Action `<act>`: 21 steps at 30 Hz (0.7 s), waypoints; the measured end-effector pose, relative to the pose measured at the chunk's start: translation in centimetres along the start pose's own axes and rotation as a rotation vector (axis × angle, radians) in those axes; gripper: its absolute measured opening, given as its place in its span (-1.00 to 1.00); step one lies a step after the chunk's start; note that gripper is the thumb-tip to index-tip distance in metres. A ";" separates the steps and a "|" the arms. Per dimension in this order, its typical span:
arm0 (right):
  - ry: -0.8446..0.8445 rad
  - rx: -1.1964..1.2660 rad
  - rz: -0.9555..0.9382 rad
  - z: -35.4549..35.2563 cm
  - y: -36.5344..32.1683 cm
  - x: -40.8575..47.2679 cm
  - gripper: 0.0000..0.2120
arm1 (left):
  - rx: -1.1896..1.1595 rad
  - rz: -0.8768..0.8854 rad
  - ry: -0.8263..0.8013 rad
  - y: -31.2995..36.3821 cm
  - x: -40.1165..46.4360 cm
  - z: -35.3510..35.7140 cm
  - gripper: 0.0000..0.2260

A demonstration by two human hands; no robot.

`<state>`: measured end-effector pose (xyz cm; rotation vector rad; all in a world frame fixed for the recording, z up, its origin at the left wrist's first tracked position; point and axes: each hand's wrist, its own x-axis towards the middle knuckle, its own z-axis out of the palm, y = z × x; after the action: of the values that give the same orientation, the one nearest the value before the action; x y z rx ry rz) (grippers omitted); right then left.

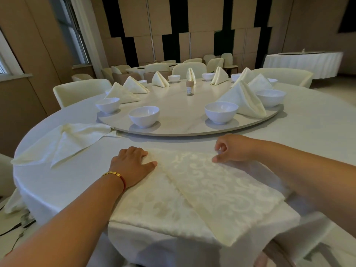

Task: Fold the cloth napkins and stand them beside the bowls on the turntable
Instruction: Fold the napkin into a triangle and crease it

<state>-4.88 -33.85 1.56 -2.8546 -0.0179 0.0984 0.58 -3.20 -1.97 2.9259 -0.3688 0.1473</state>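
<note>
**Napkin pressed flat at the near edge of a round banquet surface**

Beige and dark wall panels back a dining room with cream chairs and a second skirted table [302, 61] far off at the right. Nearest the camera stands a round surface [317, 128] under a white cloth, carrying a large pale turntable [179, 112].

On the near edge of that surface lies a cream patterned napkin [202, 191], partly folded, with one layer turned over diagonally and a corner hanging past the rim. The left hand [133, 166], with a gold-beaded bracelet [113, 173] on a red cord at its wrist, rests flat on the napkin's left part, fingers straight and close together, pressing down. The right hand [233, 149] sits at the napkin's far right corner with its fingers curled; its fingertips touch the cloth edge and seem to pinch it.

A loose, unfolded napkin [63, 139] lies on the surface to the left, its far end touching the turntable's rim. On the turntable, white bowls [144, 115] ring the edge, and several folded napkins [243, 101] stand upright between them. The two nearest bowls have none beside them on the near side. A small bottle [189, 87] stands near the turntable's middle.
</note>
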 end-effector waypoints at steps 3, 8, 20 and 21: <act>-0.068 0.006 0.061 -0.4 0.4 0.7 -0.57 | -0.014 -0.004 -0.002 0.1 0.0 0.0 -0.47; -0.223 -0.162 0.095 -1.8 0.5 -0.1 -0.60 | -0.028 -0.017 0.002 0.1 0.0 -0.1 -0.48; -0.317 -0.072 0.306 -7.1 9.7 -7.1 -0.79 | -0.039 -0.023 -0.005 0.0 0.2 -0.1 -0.47; -0.316 -0.022 0.328 -7.3 10.6 -7.5 -0.83 | -0.038 -0.023 -0.006 0.0 0.2 -0.1 -0.47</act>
<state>-11.78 -46.20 6.06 -2.8062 0.3852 0.6169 0.71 -3.23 -1.86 2.8930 -0.3351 0.1274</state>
